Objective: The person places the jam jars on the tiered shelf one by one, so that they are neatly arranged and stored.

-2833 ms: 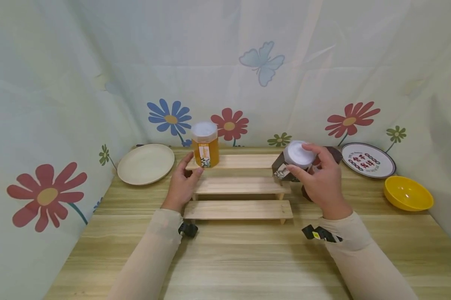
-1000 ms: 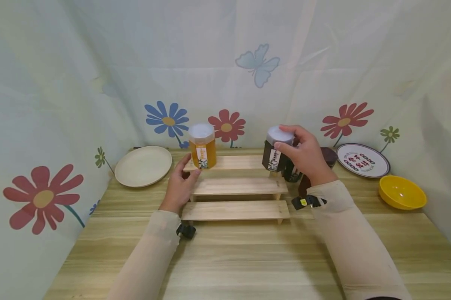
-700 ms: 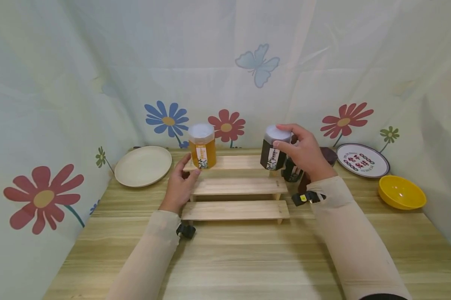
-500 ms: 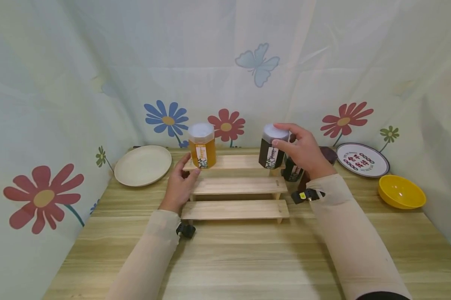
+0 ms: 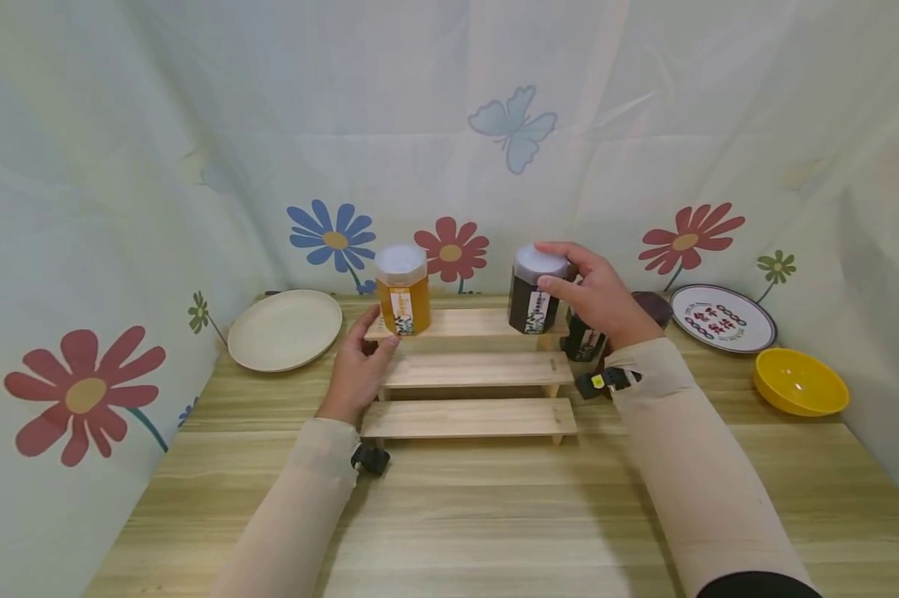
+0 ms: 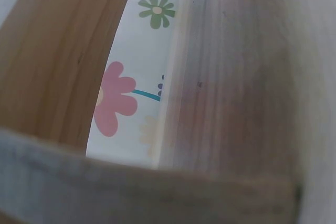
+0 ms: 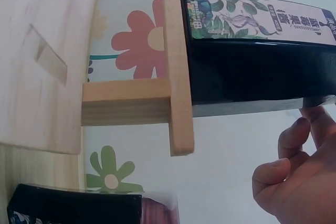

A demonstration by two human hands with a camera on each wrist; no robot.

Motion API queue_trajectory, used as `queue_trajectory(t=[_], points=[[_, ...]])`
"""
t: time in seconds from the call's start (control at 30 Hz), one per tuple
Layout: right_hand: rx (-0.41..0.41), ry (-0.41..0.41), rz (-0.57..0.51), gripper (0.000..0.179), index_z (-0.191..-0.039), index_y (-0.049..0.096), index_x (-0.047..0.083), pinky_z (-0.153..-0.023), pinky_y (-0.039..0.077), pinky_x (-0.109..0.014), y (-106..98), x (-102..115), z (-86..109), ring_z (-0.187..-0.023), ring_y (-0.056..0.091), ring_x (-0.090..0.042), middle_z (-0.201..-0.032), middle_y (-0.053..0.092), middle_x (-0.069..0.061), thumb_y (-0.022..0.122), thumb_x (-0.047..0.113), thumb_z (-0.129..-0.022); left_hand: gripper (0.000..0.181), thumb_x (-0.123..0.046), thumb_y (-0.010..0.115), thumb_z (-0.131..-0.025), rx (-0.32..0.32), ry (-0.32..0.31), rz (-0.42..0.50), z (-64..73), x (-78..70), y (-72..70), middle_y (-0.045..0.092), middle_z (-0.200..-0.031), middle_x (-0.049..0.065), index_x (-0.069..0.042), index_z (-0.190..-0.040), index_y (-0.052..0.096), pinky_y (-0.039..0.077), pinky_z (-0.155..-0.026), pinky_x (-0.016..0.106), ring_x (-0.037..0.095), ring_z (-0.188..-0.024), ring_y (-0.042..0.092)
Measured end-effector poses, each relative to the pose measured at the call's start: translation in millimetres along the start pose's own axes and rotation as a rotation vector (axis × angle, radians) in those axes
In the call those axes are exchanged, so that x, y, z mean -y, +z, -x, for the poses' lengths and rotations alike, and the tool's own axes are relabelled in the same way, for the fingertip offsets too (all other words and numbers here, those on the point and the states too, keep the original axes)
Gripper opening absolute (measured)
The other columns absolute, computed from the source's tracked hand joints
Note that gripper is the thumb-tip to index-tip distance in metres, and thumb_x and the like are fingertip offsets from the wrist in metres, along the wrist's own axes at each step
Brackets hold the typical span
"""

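A three-step wooden stand is in the middle of the table. My left hand grips the left end of its top step, thumb in front. Just beside those fingers, an amber jar with a white lid stands on that step. At the step's right end my right hand holds a dark jar by its white lid, between thumb and fingers. In the right wrist view the dark jar's labelled side shows, its base right at the step board. The left wrist view has only stand boards; that hand is hidden there.
Another dark jar is right of the stand, with a dark reddish thing partly hidden behind my right hand. A cream plate lies at left. A patterned plate and a yellow bowl are at right.
My right hand has carried the dark jar leftward from beside the stand to the top step's right end. The jar has gone from tilted to upright. My left hand has stayed in place.
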State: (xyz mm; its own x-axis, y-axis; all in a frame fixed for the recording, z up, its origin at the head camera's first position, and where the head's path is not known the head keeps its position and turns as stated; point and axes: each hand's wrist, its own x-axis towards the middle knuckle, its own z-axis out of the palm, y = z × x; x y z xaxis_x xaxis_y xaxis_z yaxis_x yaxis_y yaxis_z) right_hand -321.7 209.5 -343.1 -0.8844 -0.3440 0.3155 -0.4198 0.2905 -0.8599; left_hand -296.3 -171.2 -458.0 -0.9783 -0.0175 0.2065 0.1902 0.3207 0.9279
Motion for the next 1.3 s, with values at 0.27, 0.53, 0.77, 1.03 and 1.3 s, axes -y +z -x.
queue_trajectory(t=[0.27, 0.53, 0.77, 1.03, 1.3], points=[[0.036, -0.013, -0.051, 0.053, -0.158, 0.047, 0.005, -0.090, 0.048, -0.020, 3, -2, -3.1, -0.118, 0.048, -0.026, -0.151, 0.044, -0.022, 0.060, 0.006, -0.107, 0.067, -0.034, 0.064, -0.107, -0.009, 0.009, -0.002, 2.7, -1.1, 1.7, 0.043, -0.165, 0.006, -0.025, -0.166, 0.035, 0.051, -0.091, 0.039, 0.029, -0.114, 0.060], [0.053, -0.028, -0.090, 0.052, -0.156, 0.046, 0.002, -0.092, 0.049, -0.020, 4, -4, -5.0, -0.118, 0.049, -0.025, -0.148, 0.046, -0.022, 0.059, 0.004, -0.106, 0.066, -0.034, 0.064, -0.107, -0.012, 0.005, 0.005, 4.9, 1.7, 2.5, 0.044, -0.163, 0.007, -0.028, -0.166, 0.035, 0.051, -0.091, 0.038, 0.027, -0.114, 0.060], [0.055, -0.017, -0.104, 0.052, -0.157, 0.045, 0.003, -0.091, 0.049, -0.021, 6, -5, -3.5, -0.118, 0.049, -0.023, -0.149, 0.044, -0.022, 0.058, 0.005, -0.107, 0.065, -0.034, 0.064, -0.107, -0.005, 0.023, 0.016, 5.2, 6.5, 2.1, 0.053, -0.152, 0.011, -0.028, -0.166, 0.036, 0.051, -0.090, 0.038, 0.028, -0.112, 0.061], [0.045, -0.032, -0.082, 0.053, -0.159, 0.045, 0.007, -0.091, 0.048, -0.021, 9, -6, -1.6, -0.118, 0.050, -0.024, -0.150, 0.044, -0.022, 0.059, 0.009, -0.107, 0.067, -0.034, 0.063, -0.108, -0.006, 0.023, 0.017, 9.1, 4.0, 3.3, 0.046, -0.161, 0.009, -0.025, -0.167, 0.033, 0.051, -0.095, 0.042, 0.029, -0.116, 0.060], [0.055, -0.023, -0.007, 0.061, -0.164, 0.039, 0.015, -0.090, 0.047, -0.025, 6, -7, 2.3, -0.118, 0.046, -0.026, -0.155, 0.042, -0.020, 0.061, 0.014, -0.108, 0.068, -0.036, 0.063, -0.108, -0.004, 0.018, 0.006, 11.6, 3.5, 4.3, 0.046, -0.160, 0.010, -0.025, -0.167, 0.033, 0.050, -0.094, 0.043, 0.030, -0.115, 0.059]])
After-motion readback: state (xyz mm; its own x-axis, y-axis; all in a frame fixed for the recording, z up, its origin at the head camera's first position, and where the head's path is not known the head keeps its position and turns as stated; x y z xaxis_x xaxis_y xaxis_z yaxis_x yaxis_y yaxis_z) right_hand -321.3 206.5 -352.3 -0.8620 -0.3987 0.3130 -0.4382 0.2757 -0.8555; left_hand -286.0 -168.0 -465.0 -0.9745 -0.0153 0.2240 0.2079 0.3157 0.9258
